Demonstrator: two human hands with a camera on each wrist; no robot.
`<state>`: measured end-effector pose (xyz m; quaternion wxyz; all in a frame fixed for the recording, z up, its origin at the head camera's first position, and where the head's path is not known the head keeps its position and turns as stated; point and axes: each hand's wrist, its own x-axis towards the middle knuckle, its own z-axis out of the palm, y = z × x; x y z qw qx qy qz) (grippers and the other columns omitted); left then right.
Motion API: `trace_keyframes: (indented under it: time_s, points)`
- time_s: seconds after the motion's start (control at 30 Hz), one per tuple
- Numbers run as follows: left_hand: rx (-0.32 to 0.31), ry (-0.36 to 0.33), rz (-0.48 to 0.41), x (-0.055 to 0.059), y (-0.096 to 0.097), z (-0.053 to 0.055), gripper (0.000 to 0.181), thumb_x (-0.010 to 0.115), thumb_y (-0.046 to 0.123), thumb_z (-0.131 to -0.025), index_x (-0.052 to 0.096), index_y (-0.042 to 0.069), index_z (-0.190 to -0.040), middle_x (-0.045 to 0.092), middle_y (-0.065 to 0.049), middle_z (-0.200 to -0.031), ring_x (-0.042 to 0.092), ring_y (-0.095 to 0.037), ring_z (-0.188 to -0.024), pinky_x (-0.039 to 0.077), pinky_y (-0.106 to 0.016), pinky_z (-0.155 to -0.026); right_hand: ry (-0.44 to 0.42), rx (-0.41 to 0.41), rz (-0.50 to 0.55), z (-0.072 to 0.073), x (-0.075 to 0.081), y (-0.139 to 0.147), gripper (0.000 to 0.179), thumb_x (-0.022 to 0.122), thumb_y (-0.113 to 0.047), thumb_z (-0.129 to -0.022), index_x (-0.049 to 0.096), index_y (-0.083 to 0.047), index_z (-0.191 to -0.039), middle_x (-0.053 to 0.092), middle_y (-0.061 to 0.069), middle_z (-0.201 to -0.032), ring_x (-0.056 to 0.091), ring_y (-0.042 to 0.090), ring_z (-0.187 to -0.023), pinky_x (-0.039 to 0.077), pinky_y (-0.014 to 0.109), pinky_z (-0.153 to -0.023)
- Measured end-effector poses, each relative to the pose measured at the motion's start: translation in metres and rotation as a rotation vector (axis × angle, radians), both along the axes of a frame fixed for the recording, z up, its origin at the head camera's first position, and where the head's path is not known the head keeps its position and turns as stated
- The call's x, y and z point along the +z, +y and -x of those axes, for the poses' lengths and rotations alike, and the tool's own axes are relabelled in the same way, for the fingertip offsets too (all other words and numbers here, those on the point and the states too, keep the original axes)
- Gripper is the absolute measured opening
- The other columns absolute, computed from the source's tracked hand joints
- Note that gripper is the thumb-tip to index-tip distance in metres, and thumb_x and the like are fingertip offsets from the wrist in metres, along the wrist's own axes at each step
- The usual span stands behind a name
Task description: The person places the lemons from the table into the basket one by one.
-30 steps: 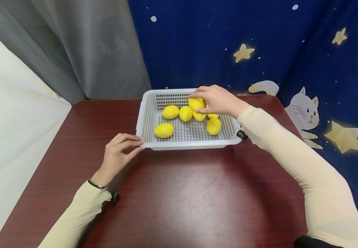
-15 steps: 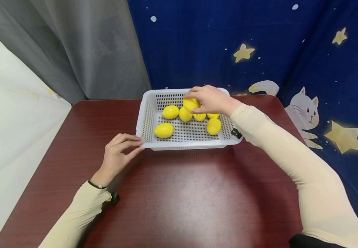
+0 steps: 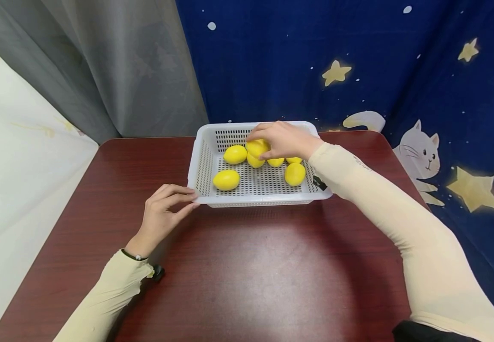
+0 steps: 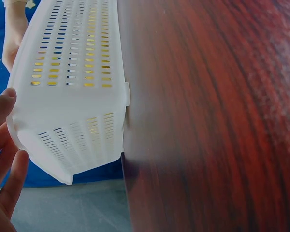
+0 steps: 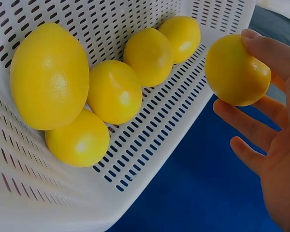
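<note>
A white plastic basket [image 3: 257,199] with slotted walls stands at the far side of the table, several yellow lemons lying in it. My left hand [image 3: 161,213] holds the basket's near left corner, thumb on the front rim and fingers at the side rim in the left wrist view. Over the basket's back half, my right hand [image 3: 283,140] grips one lemon [image 5: 237,70] between thumb and fingertips, raised above the others. That lemon overlaps another lemon [image 3: 255,161] in the head view. One lemon [image 3: 227,180] lies apart at the front left, another lemon [image 3: 295,174] at the front right.
The dark red wooden table [image 3: 238,266] stretches from the basket toward me. Right behind its back edge hang a grey curtain [image 3: 144,71] and a blue star-patterned curtain [image 3: 272,61]. A white patterned cloth [image 3: 15,166] hangs along the left side.
My right hand has moved left over the basket with the lemon in its grip, and slightly lower. The left hand and the basket have stayed in place.
</note>
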<state>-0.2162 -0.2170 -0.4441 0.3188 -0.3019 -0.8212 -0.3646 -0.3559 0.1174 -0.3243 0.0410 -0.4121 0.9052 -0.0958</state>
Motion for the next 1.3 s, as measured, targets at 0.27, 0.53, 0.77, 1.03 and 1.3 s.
trace_keyframes:
  time_s: [0.27,0.53,0.77,1.03,1.3]
  points:
    - [0.002,-0.006,0.004,0.0,0.0,0.001,0.034,0.089,0.003,-0.066,0.08,0.011,-0.098,0.075,-0.004,-0.1,0.062,-0.017,-0.095,0.043,-0.009,-0.093,-0.007,0.05,0.005,0.006,-0.009,-0.008,0.056,0.078,-0.025,-0.086,0.059,-0.019,-0.138,0.057,-0.002,-0.143,0.051,0.021,-0.133,0.038,0.042,-0.118]
    - [-0.006,-0.006,-0.001,0.001,0.0,0.0,0.034,0.089,0.003,-0.067,0.08,0.01,-0.098,0.075,-0.005,-0.1,0.062,-0.017,-0.095,0.043,-0.01,-0.092,-0.016,0.036,-0.03,0.008,-0.016,-0.016,0.061,0.08,-0.026,-0.083,0.058,-0.019,-0.139,0.056,-0.001,-0.145,0.049,0.022,-0.136,0.036,0.042,-0.119]
    - [0.002,-0.009,0.012,0.001,0.0,0.0,0.034,0.089,0.004,-0.067,0.08,0.012,-0.099,0.075,-0.004,-0.101,0.062,-0.016,-0.095,0.043,-0.009,-0.091,-0.025,0.064,-0.061,0.01,-0.021,-0.021,0.061,0.08,-0.028,-0.082,0.058,-0.019,-0.138,0.057,0.001,-0.144,0.051,0.025,-0.134,0.037,0.044,-0.117]
    - [-0.004,-0.012,0.002,0.001,0.001,-0.001,0.036,0.09,0.001,-0.065,0.08,0.011,-0.099,0.075,-0.002,-0.102,0.062,-0.018,-0.095,0.043,-0.01,-0.092,-0.027,0.061,-0.075,0.012,-0.028,-0.027,0.063,0.082,-0.027,-0.081,0.059,-0.019,-0.138,0.057,0.001,-0.145,0.046,0.023,-0.14,0.033,0.042,-0.12]
    - [-0.006,-0.021,-0.004,0.002,0.001,-0.002,0.038,0.089,-0.001,-0.064,0.08,0.011,-0.099,0.075,-0.003,-0.102,0.062,-0.018,-0.095,0.042,-0.009,-0.092,-0.03,0.058,-0.096,0.016,-0.035,-0.03,0.064,0.081,-0.029,-0.081,0.058,-0.019,-0.139,0.056,0.001,-0.146,0.047,0.023,-0.14,0.035,0.042,-0.119]
